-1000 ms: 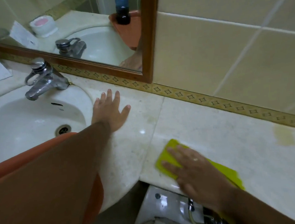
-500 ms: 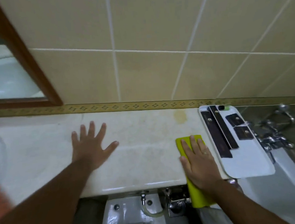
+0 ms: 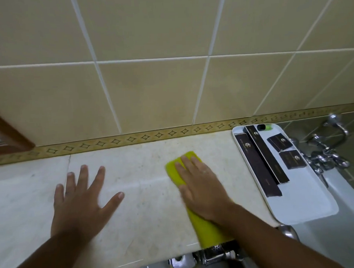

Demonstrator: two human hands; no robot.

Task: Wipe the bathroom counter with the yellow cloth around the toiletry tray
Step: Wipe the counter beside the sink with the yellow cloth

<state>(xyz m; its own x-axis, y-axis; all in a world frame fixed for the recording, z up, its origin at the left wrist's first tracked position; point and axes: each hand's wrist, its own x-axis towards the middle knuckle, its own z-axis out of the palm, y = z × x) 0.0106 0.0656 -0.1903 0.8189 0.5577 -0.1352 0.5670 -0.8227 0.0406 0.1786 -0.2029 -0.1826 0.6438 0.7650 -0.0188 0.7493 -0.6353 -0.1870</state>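
Head view: two hands, one yellow cloth (image 3: 174,170), four dark packets.

**Counter, left to right**

The left hand (image 3: 81,200) lies flat on the counter (image 3: 143,212), fingers spread toward the wall. To its right, the right hand (image 3: 200,185) presses flat on the cloth (image 3: 173,172), which runs from under the palm back over the counter's near edge. Right of that, apart from the cloth, the tray (image 3: 309,207) sits at the counter's end, boxes (image 3: 256,166) lying in its far half. Taps (image 3: 325,157) stand beyond the tray.
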